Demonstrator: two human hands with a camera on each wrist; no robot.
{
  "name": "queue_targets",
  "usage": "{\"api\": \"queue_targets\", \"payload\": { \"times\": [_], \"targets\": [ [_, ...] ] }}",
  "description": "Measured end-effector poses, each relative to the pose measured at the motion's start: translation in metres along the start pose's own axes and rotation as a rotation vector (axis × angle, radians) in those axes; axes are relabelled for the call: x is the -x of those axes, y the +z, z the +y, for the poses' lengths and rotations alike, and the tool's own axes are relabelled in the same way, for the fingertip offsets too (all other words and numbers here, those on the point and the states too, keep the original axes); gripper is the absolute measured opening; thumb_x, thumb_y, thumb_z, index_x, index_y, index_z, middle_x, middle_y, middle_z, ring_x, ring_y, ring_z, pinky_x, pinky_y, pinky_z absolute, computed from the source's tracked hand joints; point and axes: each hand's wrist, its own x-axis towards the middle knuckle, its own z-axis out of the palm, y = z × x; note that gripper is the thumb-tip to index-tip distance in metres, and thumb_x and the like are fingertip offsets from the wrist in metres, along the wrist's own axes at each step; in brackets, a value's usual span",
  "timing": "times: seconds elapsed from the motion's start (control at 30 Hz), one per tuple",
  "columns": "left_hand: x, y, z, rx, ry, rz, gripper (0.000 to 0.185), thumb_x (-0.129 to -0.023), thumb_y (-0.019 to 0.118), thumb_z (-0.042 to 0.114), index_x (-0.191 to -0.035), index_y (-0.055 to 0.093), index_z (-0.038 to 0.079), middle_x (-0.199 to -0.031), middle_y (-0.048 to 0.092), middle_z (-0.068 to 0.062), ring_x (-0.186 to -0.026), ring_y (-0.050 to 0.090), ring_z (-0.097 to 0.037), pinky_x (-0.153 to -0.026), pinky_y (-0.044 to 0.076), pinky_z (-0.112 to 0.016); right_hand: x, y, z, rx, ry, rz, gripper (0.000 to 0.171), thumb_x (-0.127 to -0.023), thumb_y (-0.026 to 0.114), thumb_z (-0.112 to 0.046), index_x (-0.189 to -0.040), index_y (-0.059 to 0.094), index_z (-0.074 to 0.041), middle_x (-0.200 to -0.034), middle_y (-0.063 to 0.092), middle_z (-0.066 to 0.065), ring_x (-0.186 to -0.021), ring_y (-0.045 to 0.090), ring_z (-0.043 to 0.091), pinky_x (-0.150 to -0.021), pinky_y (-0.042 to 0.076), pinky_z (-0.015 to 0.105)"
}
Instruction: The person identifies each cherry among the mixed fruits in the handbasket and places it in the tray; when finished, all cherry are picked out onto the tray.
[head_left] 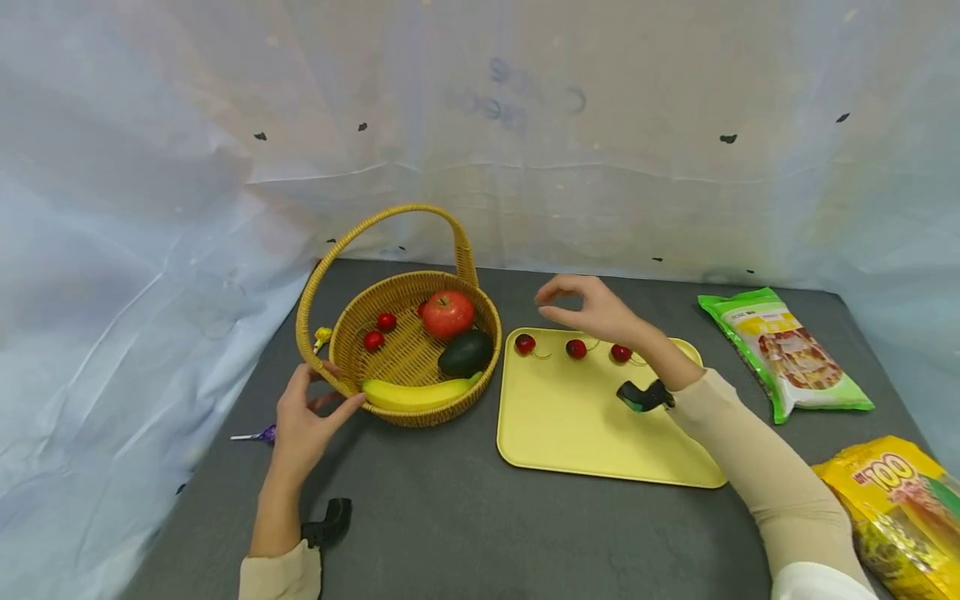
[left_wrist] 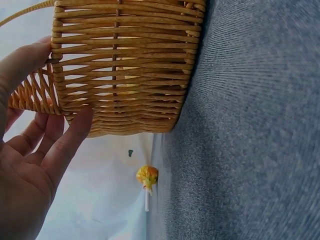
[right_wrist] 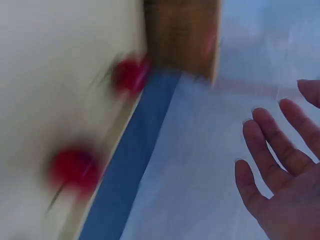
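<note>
A wicker basket [head_left: 405, 421] with a tall handle stands at the left of the table. My left hand [head_left: 303, 425] grips its near left rim by the foot of the handle, thumb on one side and fingers on the other, as the left wrist view [left_wrist: 30, 155] also shows. Inside lie a banana [head_left: 412, 395], a red apple [head_left: 447, 315], a dark avocado [head_left: 465, 354] and a few cherries [head_left: 386, 322]. Above the far edge of a yellow tray [head_left: 577, 425], my right hand [head_left: 596, 308] hovers with relaxed fingers and nothing in them. Three cherries [head_left: 576, 349] with stems sit along that edge.
Right of the tray lie a green-and-white food packet [head_left: 795, 350] and a yellow bag [head_left: 900, 508]. A yellow-wrapped lollipop [head_left: 322, 337] and a purple one [head_left: 266, 434] rest left of the basket. Plastic sheeting [head_left: 525, 167] closes off the table's back and sides.
</note>
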Motion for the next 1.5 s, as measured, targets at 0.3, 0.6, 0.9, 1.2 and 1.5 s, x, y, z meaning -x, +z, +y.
{"api": "queue_targets", "payload": {
  "times": [0.3, 0.6, 0.9, 1.2, 1.5],
  "targets": [
    [-0.003, 0.001, 0.029, -0.005, 0.005, 0.006, 0.05, -0.077, 0.079, -0.013, -0.119, 0.052, -0.007, -0.113, 0.054, -0.021, -0.109, 0.053, -0.039, -0.082, 0.056, -0.016, -0.109, 0.086, -0.052, -0.092, -0.165, -0.278, 0.037, -0.095, 0.07, -0.018, -0.127, 0.063, -0.003, -0.126, 0.061, 0.012, -0.114, 0.057, 0.025, -0.1, 0.049, 0.046],
    [-0.004, 0.003, 0.04, 0.01, 0.006, -0.014, 0.049, -0.078, 0.078, -0.013, -0.119, 0.052, -0.007, -0.113, 0.054, -0.027, -0.108, 0.053, -0.041, -0.084, 0.055, -0.016, -0.169, 0.143, -0.059, -0.066, 0.019, -0.45, 0.062, -0.094, 0.071, -0.034, -0.144, 0.049, -0.005, -0.145, 0.049, 0.011, -0.132, 0.046, 0.026, -0.107, 0.043, 0.034],
    [-0.004, 0.003, 0.039, -0.018, 0.005, -0.004, 0.049, -0.078, 0.08, -0.011, -0.119, 0.053, -0.006, -0.112, 0.055, -0.023, -0.108, 0.054, -0.039, -0.083, 0.059, -0.028, -0.178, 0.162, -0.047, -0.03, 0.091, -0.469, 0.061, -0.096, 0.067, -0.033, -0.146, 0.046, -0.005, -0.147, 0.048, 0.01, -0.134, 0.045, 0.025, -0.106, 0.044, 0.033],
    [-0.001, 0.005, 0.039, 0.004, 0.021, -0.002, 0.048, -0.078, 0.079, -0.013, -0.118, 0.053, -0.007, -0.112, 0.055, -0.025, -0.108, 0.054, -0.042, -0.082, 0.06, -0.033, -0.18, 0.171, -0.044, 0.02, 0.129, -0.468, 0.051, -0.098, 0.062, -0.03, -0.141, 0.052, -0.004, -0.141, 0.053, 0.01, -0.128, 0.051, 0.025, -0.102, 0.047, 0.033],
    [-0.001, 0.001, 0.042, -0.021, 0.003, 0.006, 0.049, -0.078, 0.079, -0.011, -0.119, 0.053, -0.006, -0.112, 0.055, -0.024, -0.109, 0.054, -0.04, -0.083, 0.06, -0.031, -0.187, 0.183, -0.046, 0.025, 0.144, -0.468, 0.045, -0.098, 0.064, -0.028, -0.136, 0.058, -0.006, -0.136, 0.057, 0.008, -0.123, 0.054, 0.021, -0.097, 0.048, 0.029]
  ]
}}
